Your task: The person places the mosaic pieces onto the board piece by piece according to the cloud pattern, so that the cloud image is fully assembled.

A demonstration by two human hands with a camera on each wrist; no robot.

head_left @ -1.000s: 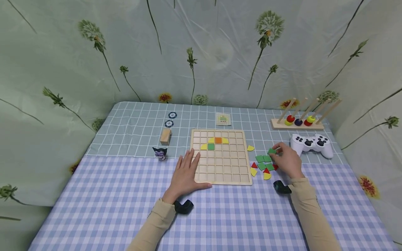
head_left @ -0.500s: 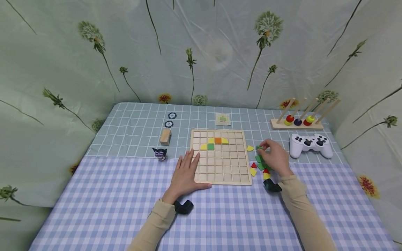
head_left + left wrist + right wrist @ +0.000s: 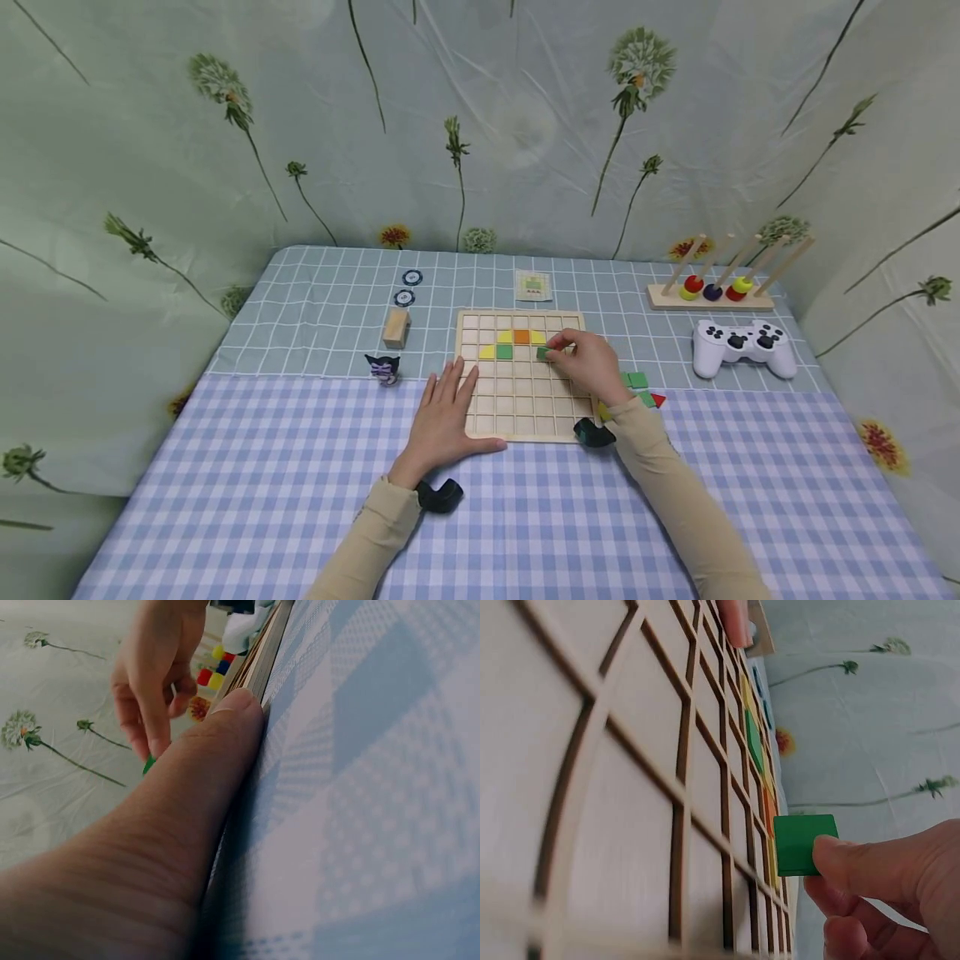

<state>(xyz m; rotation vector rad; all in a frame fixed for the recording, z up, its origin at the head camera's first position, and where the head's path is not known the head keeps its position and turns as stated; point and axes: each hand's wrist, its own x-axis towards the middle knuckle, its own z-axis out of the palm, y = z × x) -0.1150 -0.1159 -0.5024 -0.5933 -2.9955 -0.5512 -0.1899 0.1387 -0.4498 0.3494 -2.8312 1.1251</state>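
One green tile (image 3: pixel 795 844) is pinched over the board (image 3: pixel 527 406).
Right hand (image 3: pixel 588 367) holds it between thumb and fingers; left hand (image 3: pixel 441 417) rests, fingers spread, at the board's left edge. Chips (image 3: pixel 404 297) carry unreadable marks.

- Creased, pale grey-green curtain (image 3: pixel 315 92) with printed dandelions (image 3: pixel 643 58), behind the bench (image 3: pixel 187 517)
- Blue-and-white gingham tablecloth (image 3: pixel 540 533) in front, grey-blue grid cloth (image 3: pixel 322 308) beyond

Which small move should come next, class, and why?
Probably lower the pinched green tile into the wooden grid board: the right hand holds it over the board, where an orange tile already sits, and the left hand rests at its edge.
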